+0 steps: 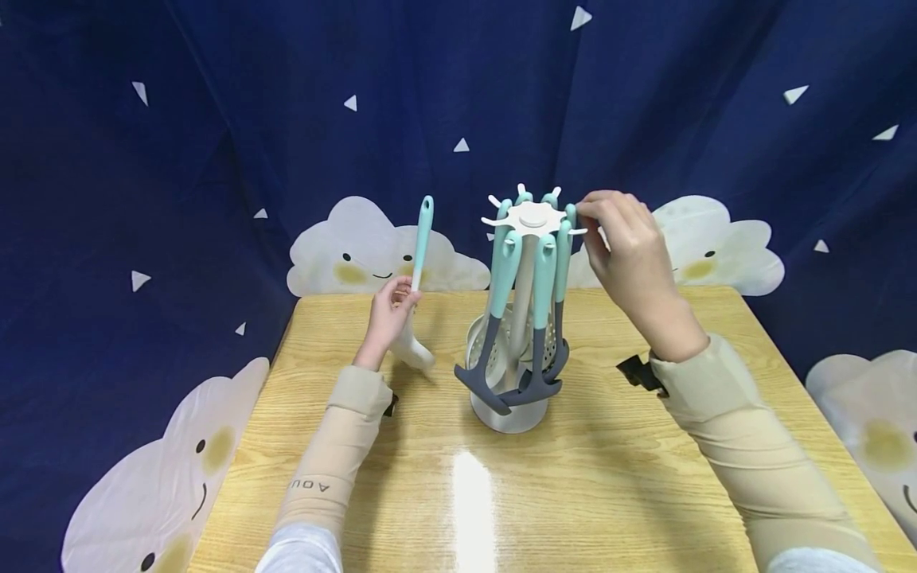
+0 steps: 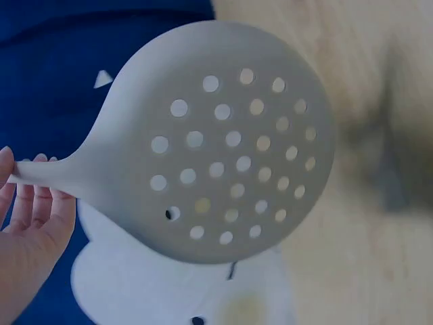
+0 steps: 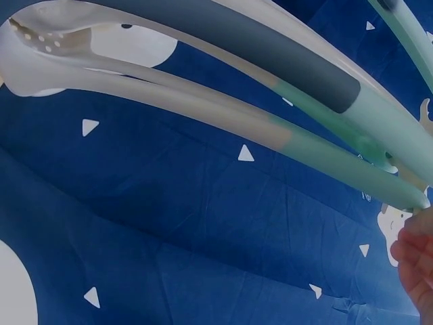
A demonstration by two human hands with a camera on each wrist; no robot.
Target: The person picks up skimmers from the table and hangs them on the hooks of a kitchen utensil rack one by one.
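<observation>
In my left hand (image 1: pixel 390 314) I grip a skimmer (image 2: pixel 237 145) by its pale neck, between thumb and fingers. Its round, beige-grey head is full of holes, and its mint handle (image 1: pixel 424 235) points up. My right hand (image 1: pixel 630 247) is at the right side of a white utensil rack (image 1: pixel 533 216), thumb and fingertips pinching the top end of a hanging utensil's mint handle (image 1: pixel 571 213). The right wrist view shows that utensil's beige neck (image 3: pixel 223 118) running to a pale head. Other mint-handled utensils hang around the rack, some with dark grey heads (image 1: pixel 530 388).
The rack's round base (image 1: pixel 510 419) stands on a light wooden table (image 1: pixel 609 493). Behind the table hangs a dark blue curtain (image 1: pixel 430 64) with white triangles and cloud shapes. The hanging dark heads stick out around the rack's lower part.
</observation>
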